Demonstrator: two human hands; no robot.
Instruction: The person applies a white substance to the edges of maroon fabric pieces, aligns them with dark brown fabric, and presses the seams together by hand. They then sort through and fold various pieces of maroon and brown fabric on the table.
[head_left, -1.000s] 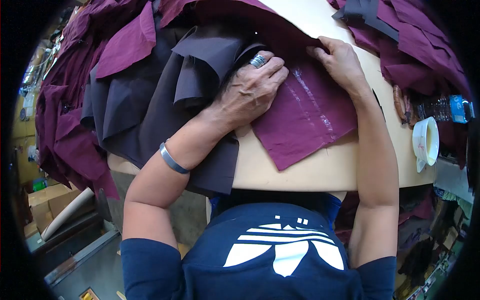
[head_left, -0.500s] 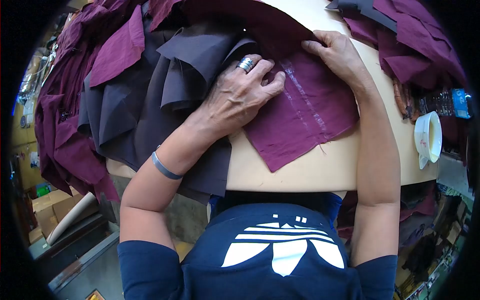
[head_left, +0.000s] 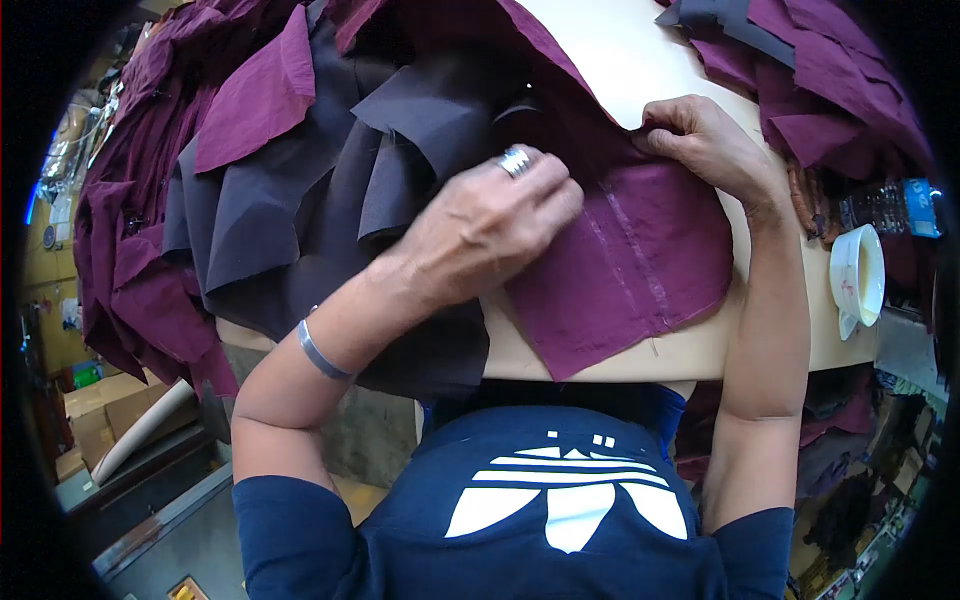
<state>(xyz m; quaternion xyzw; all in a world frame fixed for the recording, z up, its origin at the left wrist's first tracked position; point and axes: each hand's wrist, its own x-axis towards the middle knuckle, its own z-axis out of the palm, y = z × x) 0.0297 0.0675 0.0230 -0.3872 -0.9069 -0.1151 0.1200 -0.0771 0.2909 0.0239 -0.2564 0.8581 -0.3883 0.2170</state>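
Note:
A maroon fabric piece [head_left: 640, 265] with two pale lines along it lies on the cream table [head_left: 620, 350] in front of me. My left hand [head_left: 490, 225], with a silver ring and a wrist bangle, grips the piece's left side with curled fingers. My right hand [head_left: 705, 140] pinches the piece's upper right edge, bunching it. A stack of dark brown fabric pieces [head_left: 330, 190] lies just left of my left hand.
Heaps of maroon fabric [head_left: 150, 180] fill the left side, and more maroon fabric [head_left: 830, 80] lies at the top right. A white cup [head_left: 858, 280] and a plastic bottle [head_left: 890, 205] rest at the right table edge. Cardboard boxes [head_left: 95, 405] stand on the floor at left.
Both hands have gone from pressing flat on the maroon piece to gripping it. The piece has shifted toward me and to the right, and its upper edge is now bunched.

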